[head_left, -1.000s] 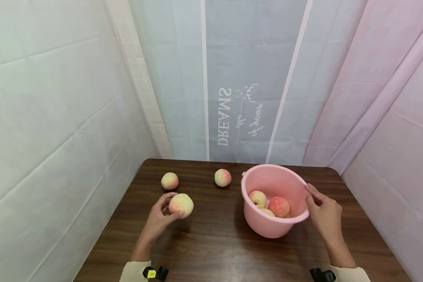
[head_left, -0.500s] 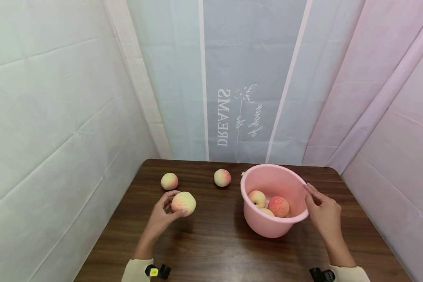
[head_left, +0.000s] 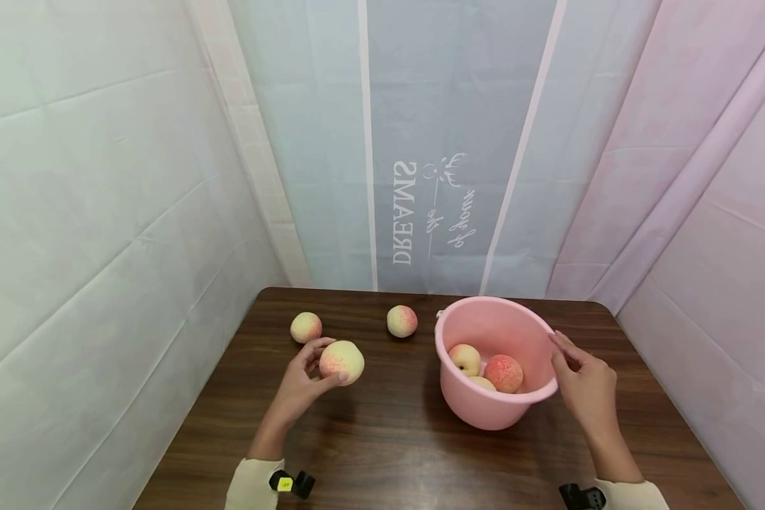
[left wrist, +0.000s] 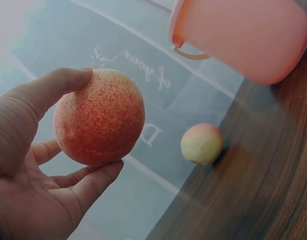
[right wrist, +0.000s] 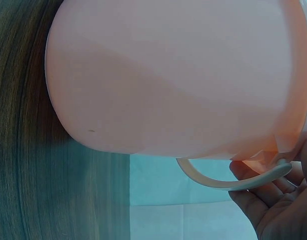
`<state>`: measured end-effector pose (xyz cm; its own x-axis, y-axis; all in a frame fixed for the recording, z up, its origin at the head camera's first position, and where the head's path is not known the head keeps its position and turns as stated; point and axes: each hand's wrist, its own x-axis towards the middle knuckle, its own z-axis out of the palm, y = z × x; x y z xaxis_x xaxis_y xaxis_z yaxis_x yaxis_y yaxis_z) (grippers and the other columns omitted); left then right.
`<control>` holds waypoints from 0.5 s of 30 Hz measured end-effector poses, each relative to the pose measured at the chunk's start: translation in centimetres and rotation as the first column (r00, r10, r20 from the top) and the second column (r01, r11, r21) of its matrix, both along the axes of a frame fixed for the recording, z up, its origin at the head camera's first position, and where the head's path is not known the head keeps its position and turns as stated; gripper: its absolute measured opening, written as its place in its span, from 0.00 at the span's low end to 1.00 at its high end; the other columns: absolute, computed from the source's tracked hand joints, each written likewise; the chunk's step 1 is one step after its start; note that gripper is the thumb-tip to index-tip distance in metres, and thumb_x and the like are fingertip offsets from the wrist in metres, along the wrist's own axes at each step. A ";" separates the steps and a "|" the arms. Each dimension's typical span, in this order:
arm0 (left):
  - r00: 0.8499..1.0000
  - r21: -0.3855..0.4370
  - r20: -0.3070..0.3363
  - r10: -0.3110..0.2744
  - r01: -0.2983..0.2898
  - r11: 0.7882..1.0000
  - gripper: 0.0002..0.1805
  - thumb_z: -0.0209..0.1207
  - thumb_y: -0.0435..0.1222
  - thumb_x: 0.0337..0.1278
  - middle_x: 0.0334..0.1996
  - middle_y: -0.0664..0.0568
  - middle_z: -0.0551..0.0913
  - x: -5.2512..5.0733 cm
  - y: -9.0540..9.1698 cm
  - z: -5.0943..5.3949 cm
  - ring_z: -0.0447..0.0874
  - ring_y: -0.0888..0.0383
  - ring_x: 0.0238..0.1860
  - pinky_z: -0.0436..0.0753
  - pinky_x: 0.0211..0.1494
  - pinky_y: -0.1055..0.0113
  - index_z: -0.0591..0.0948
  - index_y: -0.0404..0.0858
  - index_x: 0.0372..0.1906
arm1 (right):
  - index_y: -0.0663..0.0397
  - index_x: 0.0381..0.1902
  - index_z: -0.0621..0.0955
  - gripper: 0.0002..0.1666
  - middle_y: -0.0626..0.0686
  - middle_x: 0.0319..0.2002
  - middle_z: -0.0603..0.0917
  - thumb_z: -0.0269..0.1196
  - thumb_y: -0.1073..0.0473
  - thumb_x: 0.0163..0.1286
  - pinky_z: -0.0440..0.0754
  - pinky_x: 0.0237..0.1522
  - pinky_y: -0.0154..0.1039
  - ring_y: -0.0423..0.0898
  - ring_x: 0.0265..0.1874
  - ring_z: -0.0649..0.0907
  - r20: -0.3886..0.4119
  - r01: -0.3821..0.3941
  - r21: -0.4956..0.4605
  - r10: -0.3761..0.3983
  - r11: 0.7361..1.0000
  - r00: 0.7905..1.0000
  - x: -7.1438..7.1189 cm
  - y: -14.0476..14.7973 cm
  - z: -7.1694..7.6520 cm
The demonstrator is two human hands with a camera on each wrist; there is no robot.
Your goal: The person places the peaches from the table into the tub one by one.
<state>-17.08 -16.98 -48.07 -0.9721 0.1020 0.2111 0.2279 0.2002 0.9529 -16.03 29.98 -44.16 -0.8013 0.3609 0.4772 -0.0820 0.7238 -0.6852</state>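
Observation:
My left hand (head_left: 298, 388) holds a peach (head_left: 343, 363) above the table, left of centre, thumb and fingers round its sides. In the left wrist view this peach (left wrist: 101, 120) shows a red speckled side. At the right, my right hand (head_left: 588, 388) grips the rim of a pink bucket (head_left: 481, 411), near one end of its handle (right wrist: 218, 186). Inside the bucket lie a pale peach (head_left: 464, 359), a red peach (head_left: 504, 373) and another pale one (head_left: 483, 383), partly hidden by the near wall.
Two more peaches lie on the dark wooden table (head_left: 389, 453): one peach (head_left: 306, 328) at the back left, another peach (head_left: 401, 321) left of the bucket. A printed grey-blue curtain (head_left: 446, 106) hangs behind the table, and pale sheets flank both sides.
My left hand has moved a little to the right and away from me, carrying the peach. The right hand and the bucket have stayed nearly still.

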 end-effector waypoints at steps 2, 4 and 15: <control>1.000 -0.001 -0.004 -0.009 0.009 1.000 0.34 0.75 0.36 0.53 0.52 0.46 0.80 -0.1 0.2 0.1 0.79 0.49 0.52 0.76 0.57 0.53 0.75 0.43 0.66 | 0.51 0.53 0.88 0.16 0.49 0.54 0.86 0.65 0.60 0.70 0.68 0.33 0.19 0.17 0.39 0.75 -0.006 -0.003 0.002 0.003 1.000 1.000 0.0 0.1 0.0; 1.000 0.007 -0.001 -0.016 0.016 1.000 0.34 0.75 0.36 0.52 0.53 0.46 0.80 -0.2 0.4 0.3 0.79 0.49 0.52 0.78 0.56 0.54 0.75 0.45 0.65 | 0.51 0.53 0.88 0.16 0.50 0.54 0.86 0.65 0.60 0.69 0.68 0.32 0.19 0.21 0.39 0.79 -0.009 -0.007 0.007 0.008 1.000 1.000 0.0 0.1 0.0; 0.999 0.037 0.029 -0.038 0.037 0.999 0.37 0.76 0.34 0.51 0.56 0.46 0.79 -0.6 1.1 1.3 0.76 0.48 0.55 0.81 0.54 0.59 0.74 0.43 0.67 | 0.54 0.54 0.87 0.16 0.54 0.54 0.86 0.65 0.62 0.70 0.68 0.34 0.17 0.59 0.50 0.85 -0.010 -0.022 0.009 0.022 1.000 1.000 -0.2 0.1 -0.2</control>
